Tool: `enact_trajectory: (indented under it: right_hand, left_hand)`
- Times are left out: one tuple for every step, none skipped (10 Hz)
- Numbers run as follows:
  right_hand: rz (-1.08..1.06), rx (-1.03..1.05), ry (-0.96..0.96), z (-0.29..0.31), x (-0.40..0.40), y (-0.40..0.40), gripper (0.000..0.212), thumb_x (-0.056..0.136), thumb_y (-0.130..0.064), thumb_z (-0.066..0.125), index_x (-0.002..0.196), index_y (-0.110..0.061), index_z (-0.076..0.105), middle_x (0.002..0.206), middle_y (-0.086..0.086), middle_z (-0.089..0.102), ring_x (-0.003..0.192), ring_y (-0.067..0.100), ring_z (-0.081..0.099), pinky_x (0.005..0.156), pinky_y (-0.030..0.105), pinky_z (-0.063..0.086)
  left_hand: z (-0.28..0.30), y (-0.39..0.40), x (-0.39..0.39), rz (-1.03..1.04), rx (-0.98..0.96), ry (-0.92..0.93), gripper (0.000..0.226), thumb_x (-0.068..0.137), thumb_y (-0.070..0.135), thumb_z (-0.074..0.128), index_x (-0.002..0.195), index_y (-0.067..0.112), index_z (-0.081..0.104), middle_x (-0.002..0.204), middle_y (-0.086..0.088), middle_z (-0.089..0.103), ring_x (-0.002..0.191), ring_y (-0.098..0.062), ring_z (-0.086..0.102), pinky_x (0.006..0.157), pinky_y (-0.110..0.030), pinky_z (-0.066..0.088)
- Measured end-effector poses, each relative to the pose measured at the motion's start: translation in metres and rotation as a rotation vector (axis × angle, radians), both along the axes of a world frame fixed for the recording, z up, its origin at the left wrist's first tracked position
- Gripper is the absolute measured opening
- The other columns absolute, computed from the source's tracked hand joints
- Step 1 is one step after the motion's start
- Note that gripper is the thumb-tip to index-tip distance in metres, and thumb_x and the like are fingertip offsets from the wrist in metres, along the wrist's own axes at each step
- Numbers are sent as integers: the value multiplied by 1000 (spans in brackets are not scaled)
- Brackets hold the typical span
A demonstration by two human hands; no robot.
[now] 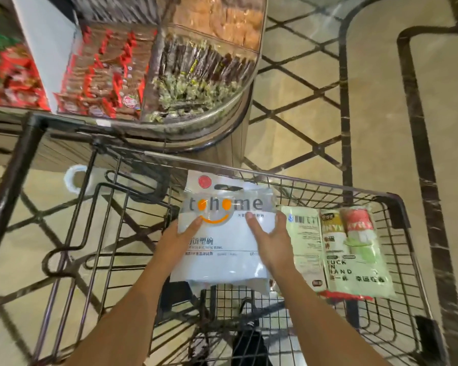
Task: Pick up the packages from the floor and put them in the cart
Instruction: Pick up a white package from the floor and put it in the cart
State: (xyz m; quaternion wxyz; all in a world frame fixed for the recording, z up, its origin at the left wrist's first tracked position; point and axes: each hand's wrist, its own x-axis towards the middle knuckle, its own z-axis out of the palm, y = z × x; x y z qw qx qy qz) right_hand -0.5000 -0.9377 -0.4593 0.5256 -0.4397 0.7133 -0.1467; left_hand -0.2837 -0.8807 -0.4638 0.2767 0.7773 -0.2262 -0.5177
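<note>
A white package of plastic bowls [222, 257], printed "tohome" with an orange smile, sits inside the black wire cart [397, 204]. My left hand [179, 235] grips its left edge and my right hand [269, 237] lies on its right side, fingers spread over the front. To the right of it, flat in the cart basket, lies a pale green package [354, 262] with "LUCK IN HAND" on it, next to a narrow white-green package [306, 241] with a barcode.
A curved glass display case [169, 75] full of wrapped snacks stands just beyond the cart's front. Tiled floor [376, 114] with dark diamond lines stretches to the right. A white ring-shaped object [74, 178] shows behind the cart's left side.
</note>
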Motion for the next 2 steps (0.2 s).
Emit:
enact_trajectory:
  right_hand:
    - [36,53,-17,6,-1,-5,126,55,-106,49,155,-35,26,153,6,51,132,35,56,111,54,44]
    - [201,104,117,18,-6,-16,126,66,-100,50,164,-30,11,166,18,28,149,44,33,120,59,31]
  left_hand:
    - [7,-5,3,-44,6,-89,103,59,88,59,140,24,51,121,-6,73,106,-27,72,97,-54,56]
    - [26,-12,7,-186,-18,-333,109,74,90,50,158,24,29,155,-10,49,137,-33,52,109,-57,46]
